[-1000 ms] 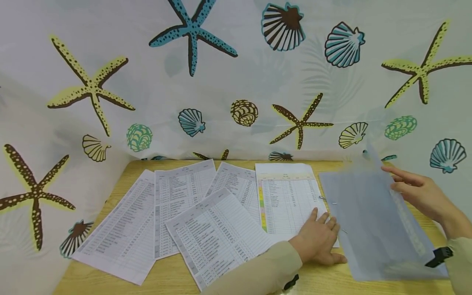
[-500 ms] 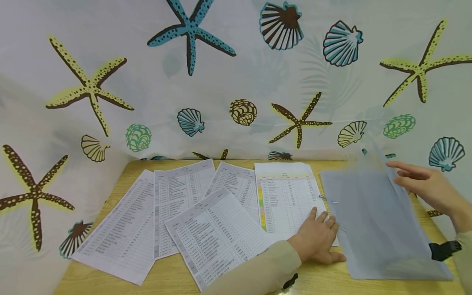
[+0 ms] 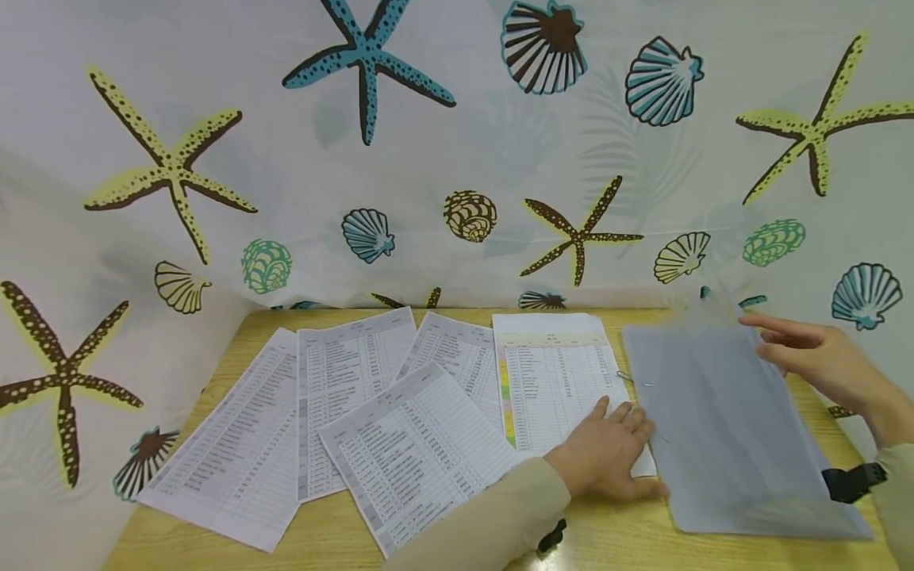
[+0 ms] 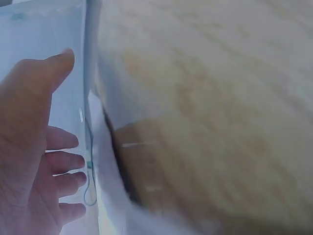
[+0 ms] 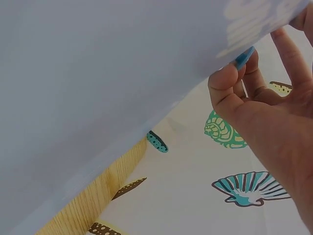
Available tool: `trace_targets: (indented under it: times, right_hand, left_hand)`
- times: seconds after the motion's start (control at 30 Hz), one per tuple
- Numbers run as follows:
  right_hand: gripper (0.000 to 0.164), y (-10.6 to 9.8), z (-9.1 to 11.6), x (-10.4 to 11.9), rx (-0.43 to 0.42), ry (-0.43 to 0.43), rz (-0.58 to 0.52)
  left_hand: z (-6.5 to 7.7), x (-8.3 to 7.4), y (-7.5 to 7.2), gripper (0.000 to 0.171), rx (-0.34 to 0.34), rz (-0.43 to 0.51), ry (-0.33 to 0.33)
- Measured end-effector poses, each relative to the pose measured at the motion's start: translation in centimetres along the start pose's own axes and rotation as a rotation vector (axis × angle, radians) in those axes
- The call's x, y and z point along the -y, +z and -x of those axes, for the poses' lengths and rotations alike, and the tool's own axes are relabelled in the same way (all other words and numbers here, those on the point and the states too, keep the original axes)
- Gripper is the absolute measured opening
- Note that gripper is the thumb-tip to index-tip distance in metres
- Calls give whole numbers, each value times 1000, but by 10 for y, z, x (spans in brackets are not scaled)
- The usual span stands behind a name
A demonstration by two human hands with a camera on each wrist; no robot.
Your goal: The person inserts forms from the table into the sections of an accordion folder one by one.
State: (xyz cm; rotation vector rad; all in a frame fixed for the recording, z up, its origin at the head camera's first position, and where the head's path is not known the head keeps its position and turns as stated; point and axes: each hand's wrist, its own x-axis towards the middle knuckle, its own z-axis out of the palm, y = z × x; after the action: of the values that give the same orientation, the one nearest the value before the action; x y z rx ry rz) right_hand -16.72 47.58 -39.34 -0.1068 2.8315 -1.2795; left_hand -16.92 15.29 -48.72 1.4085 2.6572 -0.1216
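Note:
A translucent bluish plastic folder (image 3: 714, 428) lies at the right of the table. Its upper edge is lifted at the far right by my right hand (image 3: 821, 357), which pinches it between thumb and fingers; a small blue tip (image 5: 244, 58) shows at the pinch in the right wrist view. My left hand (image 3: 603, 452) lies spread, palm down, across the lower right of a colour-tabbed printed sheet (image 3: 553, 388), its thumb reaching to the folder's left edge. A thin bent wire (image 3: 628, 377) sticks out of that edge, just beyond my left fingertips.
To the left, several printed list sheets overlap: one slanted sheet (image 3: 236, 444), one upright sheet (image 3: 350, 365), and a front sheet (image 3: 421, 452) partly under my left sleeve (image 3: 493, 515). A starfish-and-shell patterned cloth (image 3: 443, 143) hangs behind the wooden table (image 3: 314, 547).
My right hand has shifted slightly right and then back left, still holding the folder's edge, and the bright streak on the cover is gone. My left hand has slid a little left.

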Motion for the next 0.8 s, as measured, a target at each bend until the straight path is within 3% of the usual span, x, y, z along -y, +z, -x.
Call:
trace_targets:
  times: [0.17, 0.3, 0.5, 0.63, 0.8]
  right_hand:
    - [53, 3, -3, 3, 21, 16, 21]
    - [53, 6, -5, 4, 28, 24, 56]
    - [51, 8, -6, 6, 47, -5, 10]
    - [54, 10, -6, 9, 52, 21, 51]
    - [55, 11, -6, 10, 47, 26, 84]
  left_hand:
    - [14, 24, -7, 79, -97, 91, -9]
    - [37, 54, -17, 67, -210, 184, -69]
    - [85, 103, -21, 61, -323, 503, -259]
    - [116, 130, -17, 56, -404, 756, -393]
    - [148, 157, -8, 48, -515, 932, -554]
